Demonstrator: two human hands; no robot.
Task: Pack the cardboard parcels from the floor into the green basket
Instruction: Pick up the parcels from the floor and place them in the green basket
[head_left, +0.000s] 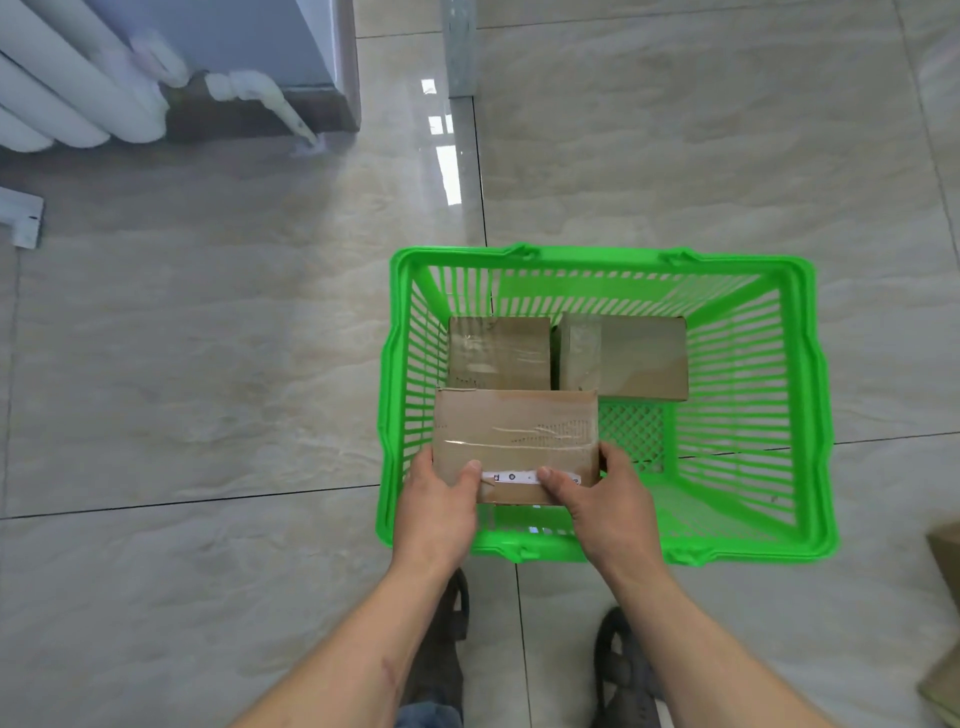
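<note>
The green basket (810, 395) stands on the tiled floor in front of my feet. Two taped cardboard parcels lie side by side at its far end: one on the left (498, 353), one on the right (623, 356). A third, flat taped parcel (517, 431) with a white label strip is over the basket's near left part. My left hand (441, 506) grips its near left corner and my right hand (610, 506) grips its near right corner, thumbs on top. The basket's near right floor is bare mesh.
More cardboard (945, 561) shows at the right edge of the floor. A white radiator (67, 93) and a pipe (270, 98) stand at the far left by a grey wall base. A metal post (460, 47) rises beyond the basket. My shoes (623, 665) are below.
</note>
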